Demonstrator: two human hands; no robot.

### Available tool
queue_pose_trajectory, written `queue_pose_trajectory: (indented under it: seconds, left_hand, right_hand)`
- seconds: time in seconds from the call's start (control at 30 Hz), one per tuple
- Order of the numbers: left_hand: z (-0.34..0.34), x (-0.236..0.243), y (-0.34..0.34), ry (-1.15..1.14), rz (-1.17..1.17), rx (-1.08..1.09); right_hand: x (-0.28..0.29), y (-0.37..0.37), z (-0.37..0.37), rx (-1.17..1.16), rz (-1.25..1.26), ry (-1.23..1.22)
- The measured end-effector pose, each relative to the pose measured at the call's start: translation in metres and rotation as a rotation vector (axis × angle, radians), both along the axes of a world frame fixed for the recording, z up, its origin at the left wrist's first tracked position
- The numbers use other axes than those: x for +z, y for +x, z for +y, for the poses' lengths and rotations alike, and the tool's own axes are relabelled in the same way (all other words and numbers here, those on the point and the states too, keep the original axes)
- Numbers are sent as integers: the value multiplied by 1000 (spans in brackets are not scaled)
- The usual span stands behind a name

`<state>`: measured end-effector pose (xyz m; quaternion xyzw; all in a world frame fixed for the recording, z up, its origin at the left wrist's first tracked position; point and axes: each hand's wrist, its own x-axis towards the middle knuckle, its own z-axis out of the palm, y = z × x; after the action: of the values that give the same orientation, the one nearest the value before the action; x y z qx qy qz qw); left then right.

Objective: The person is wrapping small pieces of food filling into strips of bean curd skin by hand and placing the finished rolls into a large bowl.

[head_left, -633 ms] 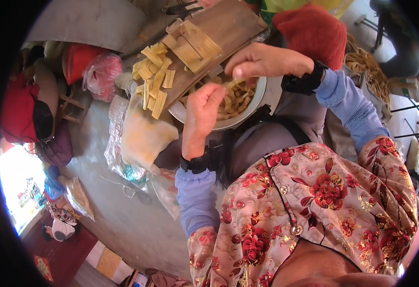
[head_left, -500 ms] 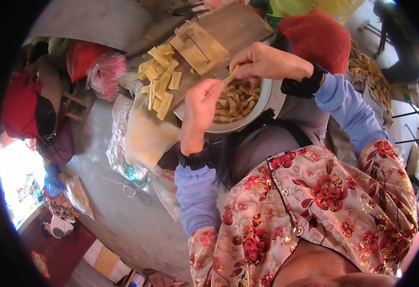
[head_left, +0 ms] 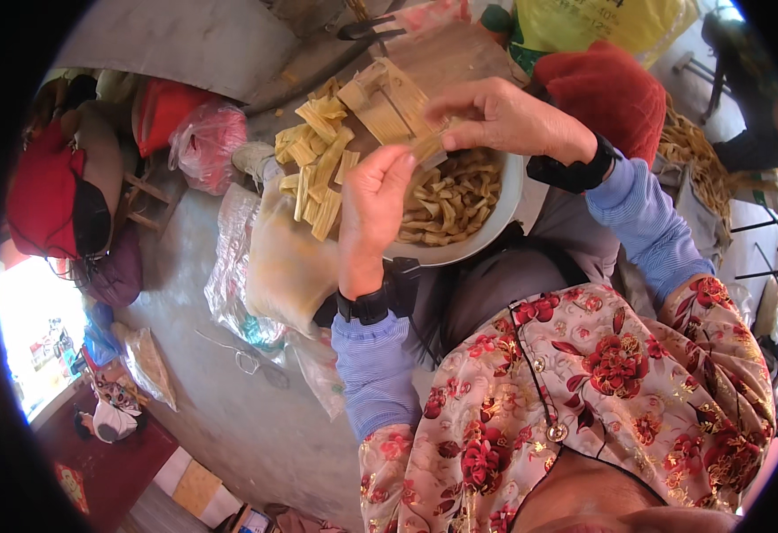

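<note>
My left hand (head_left: 373, 213) and my right hand (head_left: 504, 115) meet over a white bowl (head_left: 506, 206) on my lap, both pinching one pale yellow strip (head_left: 427, 147). The bowl holds several cut yellow pieces (head_left: 447, 200). Just beyond it lies a wooden board (head_left: 447, 58) with several longer yellow strips (head_left: 318, 160) spread over its near end. Both wrists wear black bands over blue sleeves.
A clear plastic bag (head_left: 287, 266) of pale material leans by my left knee. Red and pink bags (head_left: 202, 138) sit to the left on the concrete floor (head_left: 229, 417). A red cloth bundle (head_left: 607, 89) and a heap of yellow strips (head_left: 700, 151) lie at the right.
My hands have drawn closer together over the bowl, and the left hand has risen to take hold of the strip that the right hand held.
</note>
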<state>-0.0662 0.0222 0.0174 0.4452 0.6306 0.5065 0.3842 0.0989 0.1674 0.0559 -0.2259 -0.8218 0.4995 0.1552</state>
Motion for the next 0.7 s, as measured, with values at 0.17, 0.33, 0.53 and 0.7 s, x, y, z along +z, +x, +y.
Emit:
queue_pose_trajectory:
  seconds: [0.17, 0.33, 0.53, 0.7]
  left_hand:
    - [0, -10, 0, -79, -176, -71]
    - [10, -21, -12, -75, -183, -16]
    - [28, -25, -23, -72, -245, 136]
    - [32, -33, -29, -75, -332, 160]
  right_hand:
    - [-9, 9, 12, 62, -137, -420]
    - [-22, -3, 12, -71, -39, -311]
    - [-38, -23, 17, -84, 23, -157]
    - [-51, -28, 21, -101, 25, -35]
